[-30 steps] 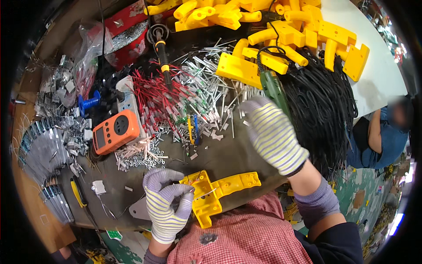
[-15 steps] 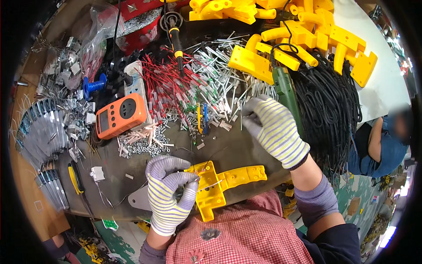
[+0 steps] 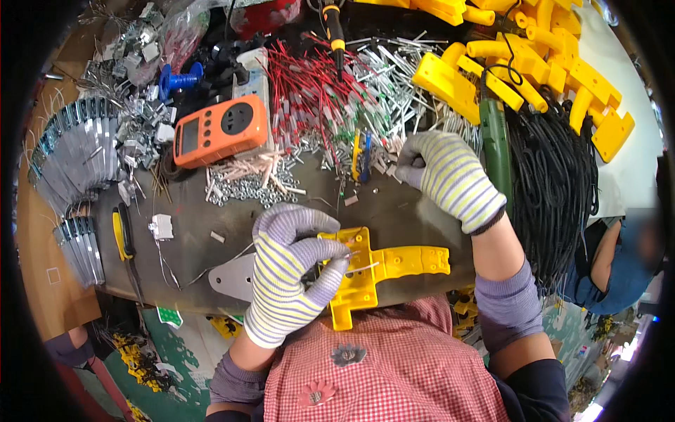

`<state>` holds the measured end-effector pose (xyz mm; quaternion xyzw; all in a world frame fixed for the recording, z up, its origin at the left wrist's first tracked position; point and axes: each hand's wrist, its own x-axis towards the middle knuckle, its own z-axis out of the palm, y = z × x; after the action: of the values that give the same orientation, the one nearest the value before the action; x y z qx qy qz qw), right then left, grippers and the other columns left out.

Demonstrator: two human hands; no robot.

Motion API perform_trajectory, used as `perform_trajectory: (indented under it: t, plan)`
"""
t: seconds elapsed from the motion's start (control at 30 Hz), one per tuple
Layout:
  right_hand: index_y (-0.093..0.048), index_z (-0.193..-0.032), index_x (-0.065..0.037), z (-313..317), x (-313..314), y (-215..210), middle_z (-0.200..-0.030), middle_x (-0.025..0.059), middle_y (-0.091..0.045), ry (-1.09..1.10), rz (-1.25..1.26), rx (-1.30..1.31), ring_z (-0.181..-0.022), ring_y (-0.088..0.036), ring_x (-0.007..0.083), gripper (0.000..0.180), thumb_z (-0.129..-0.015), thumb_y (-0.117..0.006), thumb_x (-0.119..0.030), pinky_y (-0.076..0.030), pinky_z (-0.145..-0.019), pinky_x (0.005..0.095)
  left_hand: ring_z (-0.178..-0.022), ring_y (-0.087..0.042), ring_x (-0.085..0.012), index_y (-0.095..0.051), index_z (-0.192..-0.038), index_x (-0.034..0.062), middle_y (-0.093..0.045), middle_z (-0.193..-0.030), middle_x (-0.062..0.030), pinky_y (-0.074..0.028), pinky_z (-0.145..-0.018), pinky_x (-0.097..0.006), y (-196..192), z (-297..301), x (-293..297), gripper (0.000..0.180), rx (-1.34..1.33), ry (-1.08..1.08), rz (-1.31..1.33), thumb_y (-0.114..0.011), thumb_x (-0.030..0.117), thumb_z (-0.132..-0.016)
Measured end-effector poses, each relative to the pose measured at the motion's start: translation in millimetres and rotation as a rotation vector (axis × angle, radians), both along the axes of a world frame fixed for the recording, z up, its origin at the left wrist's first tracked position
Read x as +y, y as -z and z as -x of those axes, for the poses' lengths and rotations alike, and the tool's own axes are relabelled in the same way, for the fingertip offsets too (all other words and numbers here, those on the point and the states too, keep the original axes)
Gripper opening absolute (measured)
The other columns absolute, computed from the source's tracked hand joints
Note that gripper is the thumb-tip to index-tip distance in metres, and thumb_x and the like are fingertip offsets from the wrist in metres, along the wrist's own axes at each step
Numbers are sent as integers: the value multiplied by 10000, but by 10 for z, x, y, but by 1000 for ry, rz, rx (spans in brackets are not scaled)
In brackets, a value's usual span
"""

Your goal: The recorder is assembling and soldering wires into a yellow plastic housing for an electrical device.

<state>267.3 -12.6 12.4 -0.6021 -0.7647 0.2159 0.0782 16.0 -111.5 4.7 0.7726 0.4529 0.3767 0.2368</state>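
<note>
My left hand [image 3: 292, 271], in a striped knit glove, presses down on a yellow plastic housing [image 3: 394, 267] that lies at the near edge of the dark workbench [image 3: 232, 218]. Thin white wires run across the housing under its fingertips. My right hand [image 3: 450, 176], gloved the same way, reaches farther back into a scatter of small metal pins and wires [image 3: 383, 151]; its fingers are curled over them, and whether it holds one I cannot tell.
An orange meter [image 3: 218, 130] lies at the back left beside red wires [image 3: 309, 84]. Yellow plastic housings [image 3: 548, 63] are piled at the back right above a bundle of black cables [image 3: 555, 183]. Metal brackets [image 3: 77, 155] line the left edge. Another person [image 3: 619, 260] sits at the right.
My right hand has shifted left and down onto the small metal parts. My left hand stays on the yellow housing, and the view has tilted downward a little.
</note>
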Motion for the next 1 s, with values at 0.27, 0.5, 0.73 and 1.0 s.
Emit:
perform_trajectory:
  t: [0.27,0.5,0.73,1.0]
  plan:
    - [-627,-915,-50,117,-507,-39,-811,63,-647,158,-358,478,-705,-659,182,92,-850,-679,-9,-534,-682,279,-1025,-576,-299,-693,-796,86,-640,-1016,-91,-484,-884,-415,16,10,27,142,21,-8,-23,-742,57,-665]
    - [-665,-1016,-35,313,-949,-42,-955,63,-659,8,179,992,-907,-643,160,153,-864,-682,-35,-514,-844,308,-1033,-590,-313,-712,-822,135,-653,-1060,-71,-427,-934,-453,61,40,16,147,-5,1,-8,-765,153,-686]
    - [-657,-1020,-26,331,-937,-42,-983,70,-658,21,223,1049,-938,-636,161,152,-869,-669,-18,-504,-875,316,-1019,-593,-318,-704,-816,121,-654,-1054,-80,-440,-904,-453,63,37,23,142,-6,7,-44,-768,165,-697]
    - [-684,-972,-54,401,-890,-118,-920,88,-677,-209,-14,728,-865,-675,255,149,-828,-720,-40,-541,-801,353,-1035,-594,-313,-718,-823,139,-654,-1099,-67,-403,-954,-478,36,54,33,154,39,47,-49,-774,194,-691]
